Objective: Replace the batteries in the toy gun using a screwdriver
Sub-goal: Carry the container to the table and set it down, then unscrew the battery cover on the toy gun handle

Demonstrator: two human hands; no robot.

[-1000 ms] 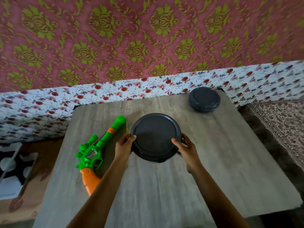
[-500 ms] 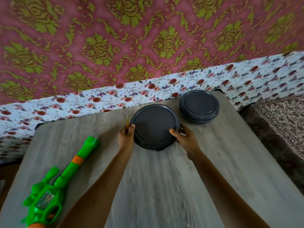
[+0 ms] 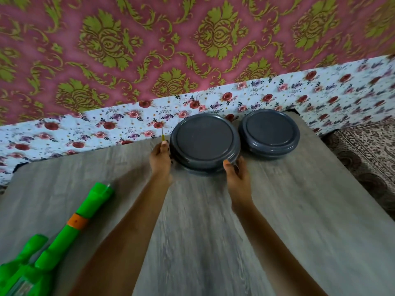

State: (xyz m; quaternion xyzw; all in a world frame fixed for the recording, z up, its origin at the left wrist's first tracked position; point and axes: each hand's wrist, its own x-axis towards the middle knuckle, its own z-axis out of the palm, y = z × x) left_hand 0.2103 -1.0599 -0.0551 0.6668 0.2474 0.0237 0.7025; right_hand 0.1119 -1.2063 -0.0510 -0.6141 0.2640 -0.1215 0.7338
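The green toy gun (image 3: 64, 238) lies near-left on the counter (image 3: 299, 210), apart from both hands. The left grip (image 3: 160, 159) pinches a thin yellow screwdriver (image 3: 162, 136) beside a grey lidded container (image 3: 204, 144); the right grip (image 3: 237, 178) clasps its near rim. A matching container (image 3: 269, 131) sits just beside it.

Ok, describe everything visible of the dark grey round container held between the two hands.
The container is round, shallow and dark grey, seemingly glossy plastic, with a flat recessed lid closed on it. It sits upright on the wooden table near the far edge, close beside a second container of the same look. The left hand, also holding a thin yellow screwdriver, touches its left side; the right hand grips its near right rim, thumb on top.
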